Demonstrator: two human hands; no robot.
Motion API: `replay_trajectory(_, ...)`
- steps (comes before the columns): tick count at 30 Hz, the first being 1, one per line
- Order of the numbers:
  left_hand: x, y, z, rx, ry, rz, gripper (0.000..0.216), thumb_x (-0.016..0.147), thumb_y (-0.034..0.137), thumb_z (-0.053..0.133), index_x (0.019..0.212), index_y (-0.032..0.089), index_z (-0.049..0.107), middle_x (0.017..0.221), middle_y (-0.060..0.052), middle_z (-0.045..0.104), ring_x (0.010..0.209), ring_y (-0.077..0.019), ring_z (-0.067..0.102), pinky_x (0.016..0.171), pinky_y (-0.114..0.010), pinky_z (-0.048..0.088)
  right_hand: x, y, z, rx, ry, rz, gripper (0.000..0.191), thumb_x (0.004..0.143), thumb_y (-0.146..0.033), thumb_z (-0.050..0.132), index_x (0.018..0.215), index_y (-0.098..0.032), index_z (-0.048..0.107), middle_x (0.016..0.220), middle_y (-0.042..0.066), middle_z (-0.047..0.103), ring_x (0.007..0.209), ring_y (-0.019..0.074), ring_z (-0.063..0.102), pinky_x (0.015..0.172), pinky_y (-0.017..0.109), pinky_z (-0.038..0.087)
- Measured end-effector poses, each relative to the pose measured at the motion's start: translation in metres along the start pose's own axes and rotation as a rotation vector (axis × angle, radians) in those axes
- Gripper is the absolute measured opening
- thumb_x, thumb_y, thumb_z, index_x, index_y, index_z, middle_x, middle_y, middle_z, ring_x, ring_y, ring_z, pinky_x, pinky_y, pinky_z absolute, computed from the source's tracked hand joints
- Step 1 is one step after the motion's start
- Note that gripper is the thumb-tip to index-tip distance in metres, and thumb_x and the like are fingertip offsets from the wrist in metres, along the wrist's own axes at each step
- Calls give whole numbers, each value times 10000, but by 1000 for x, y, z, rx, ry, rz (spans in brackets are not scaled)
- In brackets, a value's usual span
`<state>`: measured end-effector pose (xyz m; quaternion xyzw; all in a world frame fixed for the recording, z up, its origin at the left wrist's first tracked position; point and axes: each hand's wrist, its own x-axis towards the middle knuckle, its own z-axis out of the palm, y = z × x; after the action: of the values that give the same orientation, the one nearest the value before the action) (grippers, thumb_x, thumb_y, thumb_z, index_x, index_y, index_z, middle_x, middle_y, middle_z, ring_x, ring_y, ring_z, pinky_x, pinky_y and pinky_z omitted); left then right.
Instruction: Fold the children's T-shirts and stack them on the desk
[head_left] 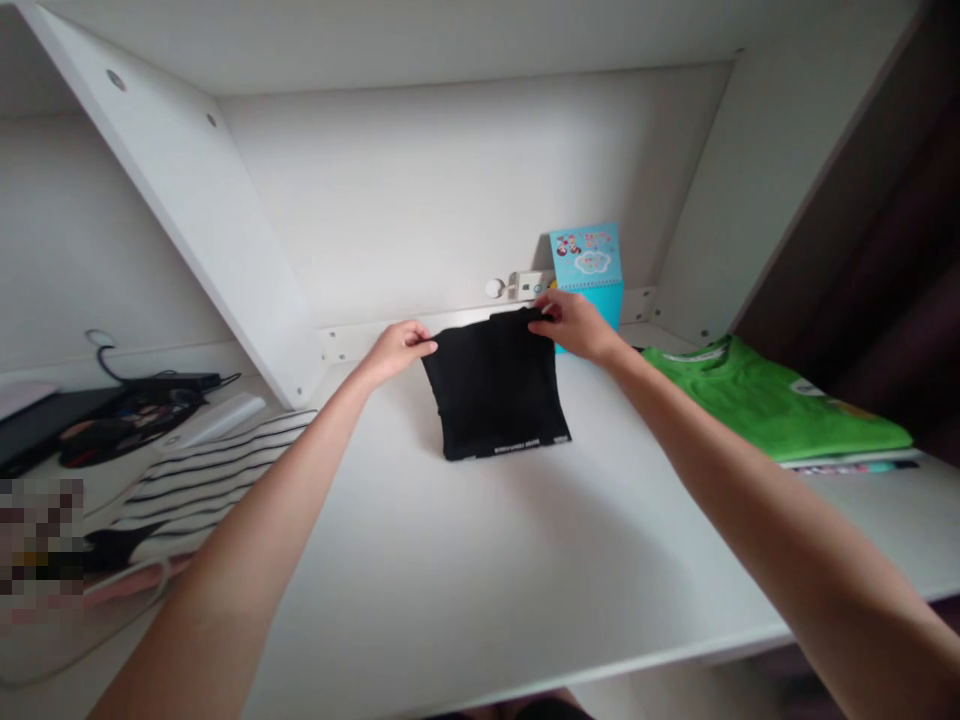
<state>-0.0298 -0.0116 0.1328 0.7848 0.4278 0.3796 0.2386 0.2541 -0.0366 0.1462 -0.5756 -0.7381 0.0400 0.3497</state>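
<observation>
A black folded garment [495, 385] hangs between my two hands over the white desk [465, 560]. White lettering runs along its lower edge, which is at or just above the desk top; I cannot tell its exact kind. My left hand [396, 352] pinches the upper left corner between thumb and fingers. At the upper right corner, my right hand [574, 325] pinches the cloth the same way. Behind the right hand stands a blue spiral-bound desk calendar [589, 265], partly covered by that hand.
On the right lies a stack of folded clothes topped by a green T-shirt [765, 395]. A striped cloth [225, 465] and dark items with cables [142, 410] lie at left. White panels [172, 190] flank the space. A power socket [531, 285] sits at the back.
</observation>
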Motion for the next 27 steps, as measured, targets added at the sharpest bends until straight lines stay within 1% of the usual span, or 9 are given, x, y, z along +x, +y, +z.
replay_trajectory(3, -5, 35, -19, -18, 143, 135, 289, 725, 206, 615, 990, 165, 506, 838, 12, 549, 778, -97, 518, 759, -252, 410, -30, -30, -40, 119, 241, -268, 264, 752, -220, 576, 1001, -140, 544, 837, 25, 579, 768, 144, 552, 662, 242, 434)
replay_trajectory(5, -16, 44, -26, 75, 169, 239, 387, 723, 195, 629, 1089, 191, 502, 936, -19, 556, 859, -125, 526, 802, -285, 418, -63, -51, -53, 143, 255, -400, 232, 756, -193, 568, 983, -158, 541, 849, 26, 581, 760, 147, 552, 667, 258, 443)
replay_trajectory(9, -47, 24, -25, 454, -88, 283, 327, 775, 205, 546, 1101, 213, 556, 1039, -48, 545, 965, -186, 526, 874, -342, 410, -123, -71, -59, 147, -171, -609, 235, 799, -198, 545, 1034, -190, 547, 915, 38, 610, 783, 140, 577, 697, 249, 455)
replay_trajectory(11, -63, 10, -18, 581, -247, 198, 356, 771, 197, 518, 1125, 196, 553, 1084, -71, 537, 1004, -222, 525, 898, -370, 402, -134, -62, -56, 158, -326, -583, 219, 846, -239, 497, 1051, -193, 558, 932, 40, 630, 792, 136, 592, 692, 238, 460)
replay_trajectory(13, -79, 9, -3, 621, -311, 138, 366, 790, 203, 480, 1150, 176, 544, 1128, -90, 529, 1030, -236, 526, 912, -373, 397, -130, -40, -47, 134, -302, -474, 220, 882, -270, 435, 1019, -188, 586, 933, 42, 650, 800, 144, 604, 696, 246, 461)
replay_trajectory(16, -109, 35, 34, 560, -335, 198, 342, 865, 260, 408, 1176, 191, 532, 1178, -80, 524, 1052, -203, 528, 929, -320, 389, -114, 2, -20, 42, -281, -353, 263, 887, -255, 392, 1022, -201, 611, 1002, 37, 656, 898, 170, 603, 791, 284, 451)
replay_trajectory(20, -150, 76, 86, 541, -503, 324, 383, 892, 324, 407, 1257, 225, 467, 1319, -80, 451, 1140, -214, 483, 952, -331, 368, -108, 38, 24, -66, -516, -286, 383, 866, -260, 414, 1234, -215, 509, 1261, 31, 528, 1157, 188, 479, 972, 308, 362)
replay_trajectory(23, -161, 73, 97, 594, -505, 299, 391, 899, 345, 395, 1273, 239, 446, 1296, -77, 491, 1164, -234, 466, 994, -430, 307, -125, 33, 31, -231, -581, -206, 370, 882, -293, 399, 1210, -188, 534, 1230, 76, 550, 1141, 222, 491, 946, 328, 372)
replay_trajectory(27, -148, 39, 76, 668, -384, 101, 376, 926, 343, 289, 1194, 232, 528, 1281, -83, 512, 1202, -243, 436, 1031, -530, 185, -157, -4, 2, -395, -619, -182, 282, 880, -311, 409, 902, -174, 654, 894, 98, 671, 876, 230, 613, 746, 301, 438)
